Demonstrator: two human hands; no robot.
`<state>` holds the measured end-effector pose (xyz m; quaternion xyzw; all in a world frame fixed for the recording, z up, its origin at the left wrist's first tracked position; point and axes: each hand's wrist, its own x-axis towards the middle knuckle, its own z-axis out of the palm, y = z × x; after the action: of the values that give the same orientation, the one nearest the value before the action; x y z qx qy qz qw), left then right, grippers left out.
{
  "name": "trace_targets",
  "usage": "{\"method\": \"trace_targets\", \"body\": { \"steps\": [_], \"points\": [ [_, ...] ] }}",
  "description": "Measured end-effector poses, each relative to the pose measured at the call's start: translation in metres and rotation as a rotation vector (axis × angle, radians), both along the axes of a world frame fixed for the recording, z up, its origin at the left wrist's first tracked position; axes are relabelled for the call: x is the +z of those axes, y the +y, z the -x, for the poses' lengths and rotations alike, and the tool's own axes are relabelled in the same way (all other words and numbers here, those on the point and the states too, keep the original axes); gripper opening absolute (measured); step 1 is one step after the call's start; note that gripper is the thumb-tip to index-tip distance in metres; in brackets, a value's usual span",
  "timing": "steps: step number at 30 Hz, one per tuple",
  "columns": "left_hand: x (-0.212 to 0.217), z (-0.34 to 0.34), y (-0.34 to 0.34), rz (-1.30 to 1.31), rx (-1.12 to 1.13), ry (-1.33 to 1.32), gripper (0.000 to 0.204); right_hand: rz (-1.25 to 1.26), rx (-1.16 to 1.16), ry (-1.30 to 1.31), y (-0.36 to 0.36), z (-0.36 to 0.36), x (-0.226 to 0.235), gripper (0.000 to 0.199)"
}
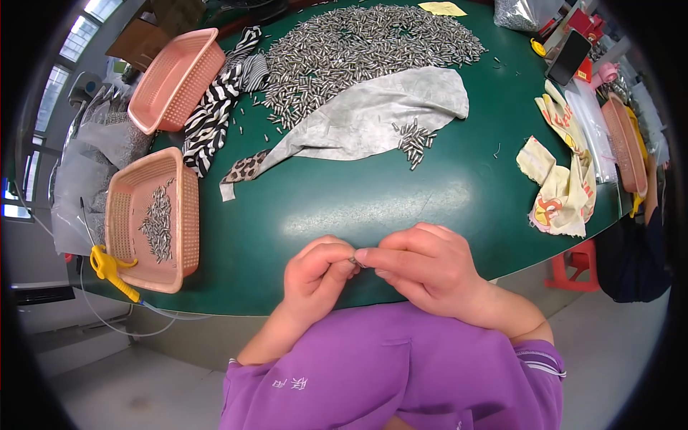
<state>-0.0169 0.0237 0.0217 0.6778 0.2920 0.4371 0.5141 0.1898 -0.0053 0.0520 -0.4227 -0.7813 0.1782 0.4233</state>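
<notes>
hands meet at the table [401, 193] near edge, left hand [315, 276] and right hand [423, 269] both pinched shut on one small metal pin [354, 260], best held steady.

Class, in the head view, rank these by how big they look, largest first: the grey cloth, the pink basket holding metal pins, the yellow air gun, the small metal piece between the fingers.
1. grey cloth
2. pink basket
3. yellow air gun
4. small metal piece, though nearest the camera

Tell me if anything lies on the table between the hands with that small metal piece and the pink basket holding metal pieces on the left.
Nothing visible does. Both hands, left hand and right hand, pinch the small metal piece at the table's near edge; only bare green table lies between them and the pink basket.
</notes>
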Motion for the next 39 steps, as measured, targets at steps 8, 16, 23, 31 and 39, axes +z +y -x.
{"method": "trace_targets", "body": {
  "steps": [8,16,23,31,39],
  "points": [
    [0.0022,0.0041,0.0012,0.044,-0.034,0.071,0.009,-0.034,-0.025,-0.090,-0.0013,0.0005,0.0012,0.037],
    [0.0025,0.0030,-0.0007,0.142,-0.052,0.027,0.012,-0.063,-0.076,-0.095,-0.0007,0.0002,0.0035,0.034],
    [0.0003,0.0029,0.0007,0.063,-0.043,0.005,0.013,-0.004,-0.027,-0.053,-0.0018,0.0022,0.0050,0.032],
    [0.0020,0.0027,-0.0001,0.059,-0.047,0.043,0.011,-0.088,-0.095,-0.184,-0.0033,0.0031,0.0031,0.036],
    [0.0003,0.0028,0.0001,0.093,-0.089,-0.047,0.008,-0.059,-0.086,-0.019,0.0014,-0.0005,0.0044,0.036]
  ]
}}
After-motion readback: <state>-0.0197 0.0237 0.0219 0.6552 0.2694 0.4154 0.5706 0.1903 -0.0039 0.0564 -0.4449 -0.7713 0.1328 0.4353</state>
